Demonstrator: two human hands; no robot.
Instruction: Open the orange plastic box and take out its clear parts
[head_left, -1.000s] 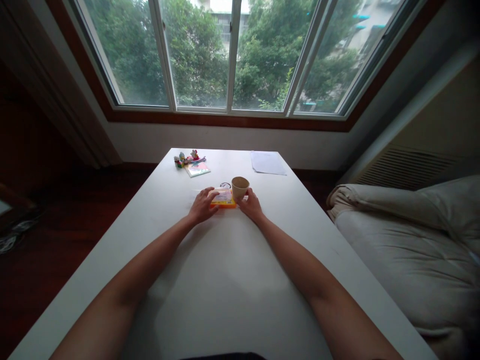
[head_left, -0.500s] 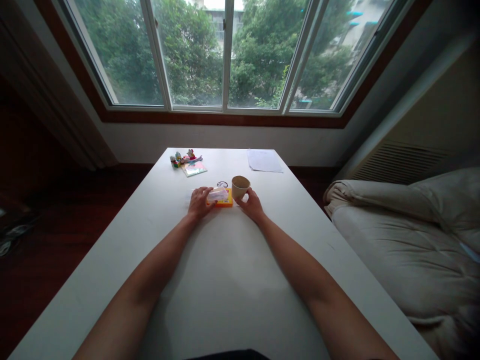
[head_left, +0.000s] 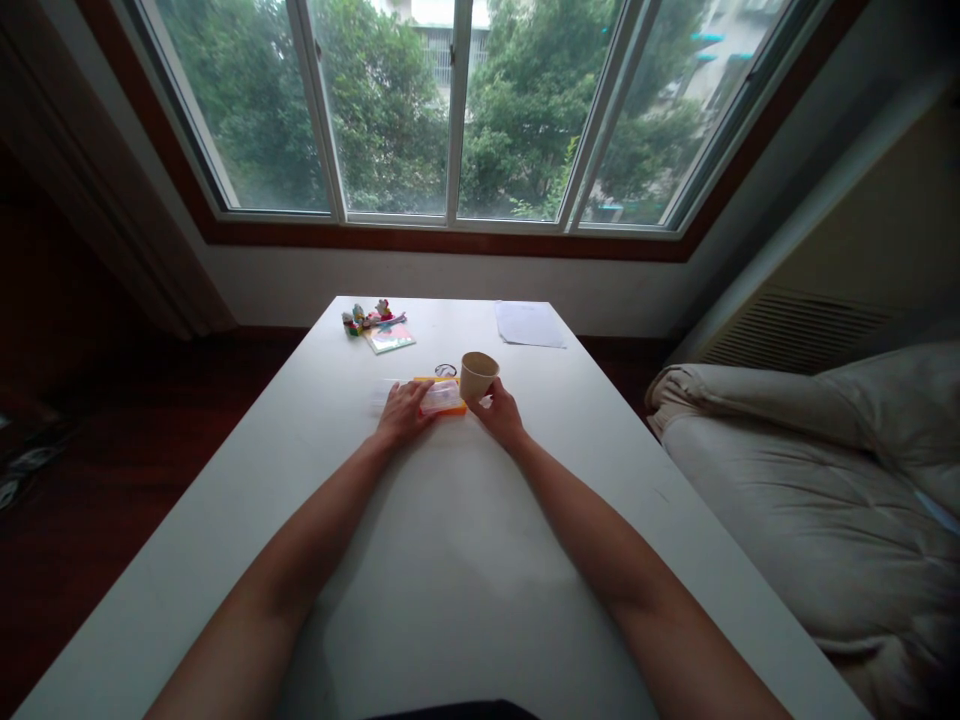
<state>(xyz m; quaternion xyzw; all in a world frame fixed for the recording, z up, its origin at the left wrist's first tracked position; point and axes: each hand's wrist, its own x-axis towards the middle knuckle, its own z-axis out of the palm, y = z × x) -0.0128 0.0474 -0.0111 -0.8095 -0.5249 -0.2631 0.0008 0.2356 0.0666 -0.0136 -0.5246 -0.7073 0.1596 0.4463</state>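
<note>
My right hand (head_left: 501, 415) is closed around the lower side of a tan paper cup (head_left: 478, 377), which leans slightly with its mouth up. My left hand (head_left: 406, 410) lies over a clear plastic case (head_left: 442, 396), fingers on the far side and thumb on the near side. What the case holds is too small to make out. Beneath it is a flat yellow-orange box (head_left: 453, 411), partly covered by the case and my left hand. The cup is at the box's right end. A dark, thin loop (head_left: 445, 370) lies just behind the box.
On the white table (head_left: 480, 560), small colourful toy figures (head_left: 367, 316) stand at the far left beside a shiny flat card (head_left: 391, 338). White paper sheets (head_left: 529, 324) lie at the far right. A beige sofa (head_left: 810, 480) stands right of the table, and a window is beyond it.
My left hand has lowered and flattened a little with the clear case, which now sits lower over the box. The cup has shifted slightly left and tilted a bit more in my right hand.
</note>
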